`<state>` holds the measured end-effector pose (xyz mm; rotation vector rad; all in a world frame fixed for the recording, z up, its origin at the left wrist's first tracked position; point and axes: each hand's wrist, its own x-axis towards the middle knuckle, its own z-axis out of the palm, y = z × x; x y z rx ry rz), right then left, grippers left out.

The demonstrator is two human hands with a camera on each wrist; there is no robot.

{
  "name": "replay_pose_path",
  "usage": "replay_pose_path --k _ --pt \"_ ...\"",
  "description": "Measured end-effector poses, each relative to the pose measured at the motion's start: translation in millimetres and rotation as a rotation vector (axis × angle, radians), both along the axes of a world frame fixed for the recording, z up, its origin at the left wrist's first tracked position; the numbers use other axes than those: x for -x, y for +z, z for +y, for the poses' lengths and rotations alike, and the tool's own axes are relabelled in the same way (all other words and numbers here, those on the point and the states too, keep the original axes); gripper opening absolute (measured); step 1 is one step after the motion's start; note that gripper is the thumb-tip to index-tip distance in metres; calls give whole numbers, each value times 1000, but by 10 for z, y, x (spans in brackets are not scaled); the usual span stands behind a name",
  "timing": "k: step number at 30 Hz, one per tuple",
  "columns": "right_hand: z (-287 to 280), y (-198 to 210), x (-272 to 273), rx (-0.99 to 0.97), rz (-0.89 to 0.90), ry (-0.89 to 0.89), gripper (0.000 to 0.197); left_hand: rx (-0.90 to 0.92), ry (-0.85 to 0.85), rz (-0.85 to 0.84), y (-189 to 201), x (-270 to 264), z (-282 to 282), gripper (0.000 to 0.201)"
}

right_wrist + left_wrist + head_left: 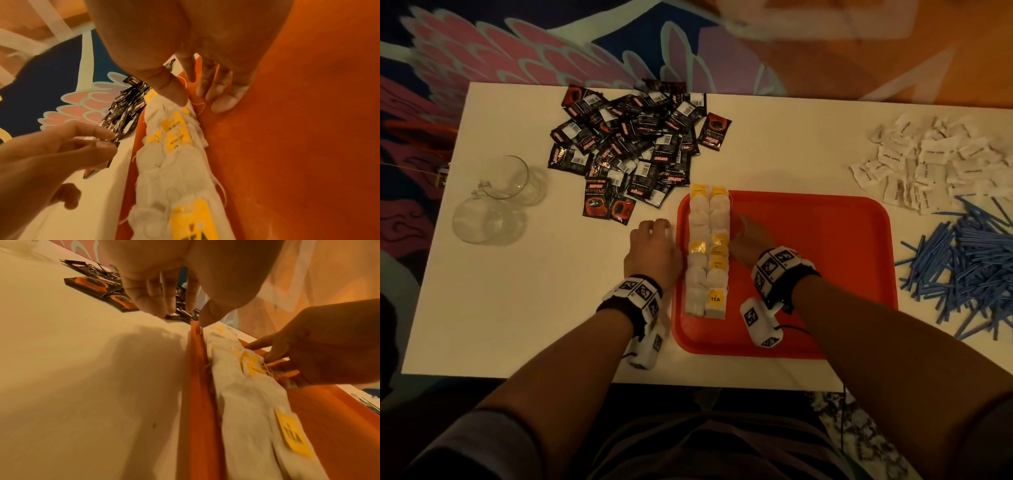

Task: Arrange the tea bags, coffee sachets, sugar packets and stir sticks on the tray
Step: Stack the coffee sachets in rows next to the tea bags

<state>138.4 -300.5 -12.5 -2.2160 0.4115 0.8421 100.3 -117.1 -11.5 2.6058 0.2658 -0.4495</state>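
We are resting our left grip (652, 251) on the counter (524, 301), fingers loosely spread and holding nothing, just outside the red tray (825, 274), while our right grip (751, 240) is lying inside it with fingers straight, touching the tea bags (707, 253). The tea bags are sitting in two rows between both grips. Coffee sachets (630, 144) are lying beyond the left grip, and sugar packets (935, 161) and stir sticks (962, 267) are lying well off to the right grip's outer side.

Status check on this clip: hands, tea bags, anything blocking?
Left hand open, outside red plastic tray. Right hand open, fingers against white tea bags with yellow tags, lined in two columns. Nothing blocking.
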Motion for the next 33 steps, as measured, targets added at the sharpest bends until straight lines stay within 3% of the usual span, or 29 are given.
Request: replay_pose_path --k 4,9,15,21,26,29,31,33 --pt "-7 154 -27 -6 8 21 73 -69 5 39 53 -339 71 50" --pt "-177 255 97 20 -33 34 60 -268 -219 110 78 -991 154 61" --pt "-344 248 227 -8 -54 -35 59 -248 -396 292 -82 -1401 176 67" --pt "-82 294 228 -32 -171 -39 37 -247 -417 269 -158 -862 393 63" --pt "449 345 173 -93 -259 39 33 -262 -402 171 -155 -142 629 61" --pt "784 379 116 -108 -291 142 29 -248 -296 -34 -43 104 817 62" --pt "999 363 80 -105 -263 215 33 -191 -36 -169 15 194 1025 63" --pt "1150 309 33 -53 -206 302 45 -126 282 -83 43 207 1222 68"
